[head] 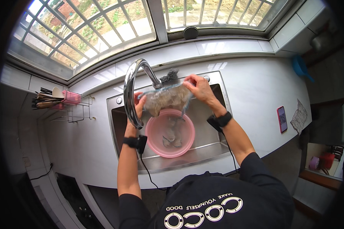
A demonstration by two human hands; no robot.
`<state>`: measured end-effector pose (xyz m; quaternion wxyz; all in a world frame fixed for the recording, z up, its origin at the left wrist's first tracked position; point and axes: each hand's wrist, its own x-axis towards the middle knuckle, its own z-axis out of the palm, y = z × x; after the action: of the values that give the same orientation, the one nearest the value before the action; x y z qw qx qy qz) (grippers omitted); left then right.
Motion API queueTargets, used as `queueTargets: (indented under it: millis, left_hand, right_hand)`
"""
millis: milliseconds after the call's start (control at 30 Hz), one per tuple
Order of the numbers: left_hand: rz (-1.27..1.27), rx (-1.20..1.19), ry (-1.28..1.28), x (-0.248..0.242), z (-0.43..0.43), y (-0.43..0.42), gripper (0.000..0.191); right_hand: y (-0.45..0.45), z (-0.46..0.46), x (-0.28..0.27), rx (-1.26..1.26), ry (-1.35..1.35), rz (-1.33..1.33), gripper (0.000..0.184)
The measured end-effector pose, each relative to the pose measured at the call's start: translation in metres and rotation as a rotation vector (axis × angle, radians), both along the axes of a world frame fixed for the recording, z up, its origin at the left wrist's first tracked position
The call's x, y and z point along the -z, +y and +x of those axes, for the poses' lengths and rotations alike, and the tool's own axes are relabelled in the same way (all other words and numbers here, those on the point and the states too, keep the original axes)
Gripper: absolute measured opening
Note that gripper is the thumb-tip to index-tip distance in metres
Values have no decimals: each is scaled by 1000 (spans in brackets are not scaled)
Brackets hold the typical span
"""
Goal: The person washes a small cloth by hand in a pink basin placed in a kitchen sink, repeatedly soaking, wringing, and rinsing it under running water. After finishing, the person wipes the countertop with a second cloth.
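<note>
Stretched between my two hands is a thin, wet, translucent mesh-like cloth point(167, 98) with blue edging. My left hand point(139, 104), partly behind the faucet, pinches its left end. Its upper right corner is gripped by my right hand point(199, 87). Below the cloth, a pink plastic basin point(191, 140) stands in the stainless steel sink point(207, 123). Cloudy water in the basin holds more pale fabric point(173, 136) with dark edging. The cloth's lower edge hangs over the basin's far rim.
A curved chrome faucet point(129, 94) arches at the left, near my left forearm. Behind the sink lies a dark scouring pad point(170, 75). A wire rack point(80, 110) with utensils is at the left; a phone point(281, 119) and a crumpled cloth point(299, 117) lie right.
</note>
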<state>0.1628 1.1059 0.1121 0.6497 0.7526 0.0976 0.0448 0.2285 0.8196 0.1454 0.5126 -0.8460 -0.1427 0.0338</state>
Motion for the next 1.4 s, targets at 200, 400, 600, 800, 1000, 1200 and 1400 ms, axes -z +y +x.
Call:
queueTargets:
  millis: [200, 400, 600, 800, 1000, 1200, 1400]
  left_hand:
    - [90, -349, 47, 70, -24, 21, 31]
    - [-454, -264, 695, 123, -141, -19, 34]
    - [-696, -173, 1005, 130, -223, -68, 47]
    - [-995, -307, 1024, 143, -227, -76, 78]
    - [-1060, -288, 959, 152, -234, -81, 86]
    - [-1056, -339, 921, 147, -240, -71, 87]
    - [-1225, -437, 893, 171, -226, -93, 81]
  right_hand:
    - [5, -50, 51, 224, -369, -168, 16]
    - [43, -145, 150, -509, 61, -597, 44]
    - [64, -152, 227, -356, -238, -827, 69]
    - [73, -178, 237, -456, 230, -846, 52]
    - [69, -179, 237, -270, -182, -751, 39]
    - [64, -190, 262, -437, 241, -751, 44]
    - [55, -191, 239, -462, 461, 98, 41]
